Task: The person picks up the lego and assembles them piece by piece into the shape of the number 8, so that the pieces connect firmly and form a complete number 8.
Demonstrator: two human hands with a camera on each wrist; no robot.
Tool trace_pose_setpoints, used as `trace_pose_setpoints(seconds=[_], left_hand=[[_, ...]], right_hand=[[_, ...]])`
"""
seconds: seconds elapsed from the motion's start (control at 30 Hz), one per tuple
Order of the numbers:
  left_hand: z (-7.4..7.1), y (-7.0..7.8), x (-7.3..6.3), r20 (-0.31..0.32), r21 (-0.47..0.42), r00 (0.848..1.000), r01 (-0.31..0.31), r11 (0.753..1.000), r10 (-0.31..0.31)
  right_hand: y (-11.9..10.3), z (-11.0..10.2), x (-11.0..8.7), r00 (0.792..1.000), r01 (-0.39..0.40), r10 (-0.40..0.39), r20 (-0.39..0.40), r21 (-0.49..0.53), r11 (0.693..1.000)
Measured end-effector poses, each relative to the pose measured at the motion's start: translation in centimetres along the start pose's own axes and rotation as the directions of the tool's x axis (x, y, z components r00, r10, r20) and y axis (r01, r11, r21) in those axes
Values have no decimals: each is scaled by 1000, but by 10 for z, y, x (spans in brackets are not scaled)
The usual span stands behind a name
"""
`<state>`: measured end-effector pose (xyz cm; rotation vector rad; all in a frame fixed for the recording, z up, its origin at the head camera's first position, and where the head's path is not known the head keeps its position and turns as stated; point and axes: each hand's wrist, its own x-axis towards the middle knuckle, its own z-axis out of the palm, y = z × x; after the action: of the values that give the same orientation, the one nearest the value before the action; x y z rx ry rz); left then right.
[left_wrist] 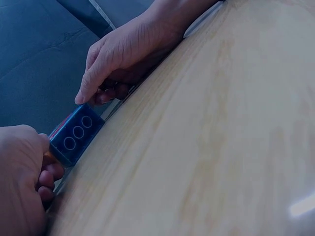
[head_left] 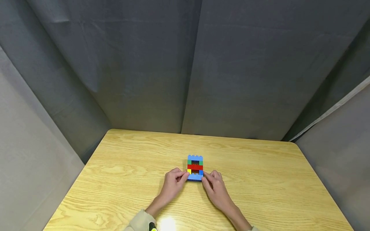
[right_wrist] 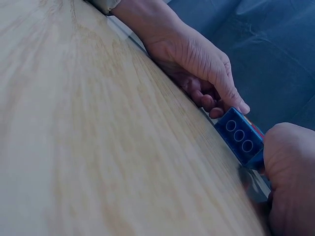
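Note:
A small structure of toy building bricks (head_left: 195,167) is between my two hands on the table. It has light blue bricks at its top and base, green pieces below the top, a red brick across the middle, and a yellow and a blue piece lower down, framing two openings. My left hand (head_left: 173,183) pinches its lower left corner by the yellow piece. At the lower right side, thumb and fingers of my right hand (head_left: 215,189) hold it. In the left wrist view, the hollow blue underside (left_wrist: 78,132) with three round tubes faces the camera.
The light wood table (head_left: 130,154) has rounded far corners. A dark grey curtain (head_left: 144,80) hangs behind it, with paler cloth panels (head_left: 26,160) at both sides. Light glares off the tabletop near my left sleeve (head_left: 141,221).

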<state>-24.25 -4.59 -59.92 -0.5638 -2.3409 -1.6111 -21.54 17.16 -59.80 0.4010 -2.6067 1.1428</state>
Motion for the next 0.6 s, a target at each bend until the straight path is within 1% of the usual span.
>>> trace_pose_setpoints(seconds=[0.13,0.37,0.6], left_hand=[[0,-1,0,8,18,1000,-10,1000,9],[0,-2,1,33,36,999,23,999,-25],[-2,-1,0,43,52,999,27,998,-29]], right_hand=[[0,0,0,1000,11,-12,-2,-8,1000],[-2,0,1,1000,20,-20,-14,-22,1000],[-4,0,0,1000,10,-10,-15,-19,1000]])
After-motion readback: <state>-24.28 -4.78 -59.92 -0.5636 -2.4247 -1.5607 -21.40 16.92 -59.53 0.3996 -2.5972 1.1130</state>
